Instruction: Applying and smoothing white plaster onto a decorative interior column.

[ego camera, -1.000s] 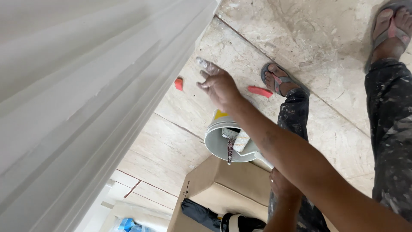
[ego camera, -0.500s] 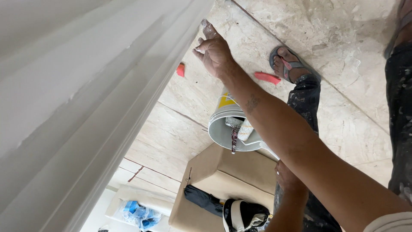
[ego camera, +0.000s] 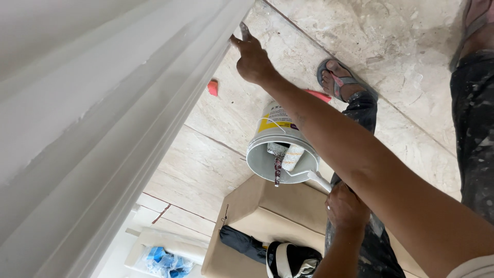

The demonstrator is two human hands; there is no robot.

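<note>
White moulding [ego camera: 154, 103] – right hand [ego camera: 253, 59] outstretched, fingers touching it; left hand [ego camera: 346, 207] (lowered) grips bucket handle [ego camera: 320, 180].

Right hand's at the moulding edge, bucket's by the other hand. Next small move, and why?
Probably slide the right hand a little along the edge of the white moulding. Its fingers are spread and touching that edge, and they hold no tool. The roller sits in the bucket, and the left hand is closed on a white handle at the bucket's rim, so it looks occupied.
</note>
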